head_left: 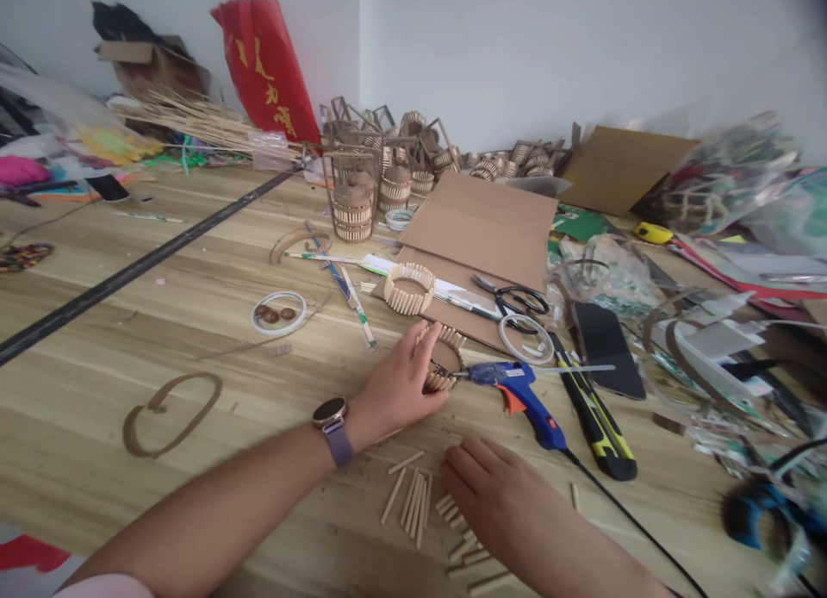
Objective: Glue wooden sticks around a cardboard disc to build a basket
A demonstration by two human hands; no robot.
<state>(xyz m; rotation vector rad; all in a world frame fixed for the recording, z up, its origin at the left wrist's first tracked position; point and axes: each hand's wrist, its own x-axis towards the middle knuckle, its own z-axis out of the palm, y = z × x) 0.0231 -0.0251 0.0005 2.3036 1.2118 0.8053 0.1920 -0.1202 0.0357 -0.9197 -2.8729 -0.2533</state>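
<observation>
Wooden stick ring (455, 344) is being held by the left hand (395, 384), thumb and fingers closed about its left side, near the nozzle of a blue glue gun (526, 395); that side's completeness is being masked. Behind it, a second ring (408, 304) is standing, judged fully set. Loose sticks (417, 501), judged still to be attached, are lying beside and under the right hand (500, 488); its fingers are being held curled together, and whether a stick is being pinched cannot be told. Containers: brown discs (287, 314) are being encircled by a white hoop (279, 332); a slatted bucket's (352, 225) contents are being hidden by its lid.
</observation>
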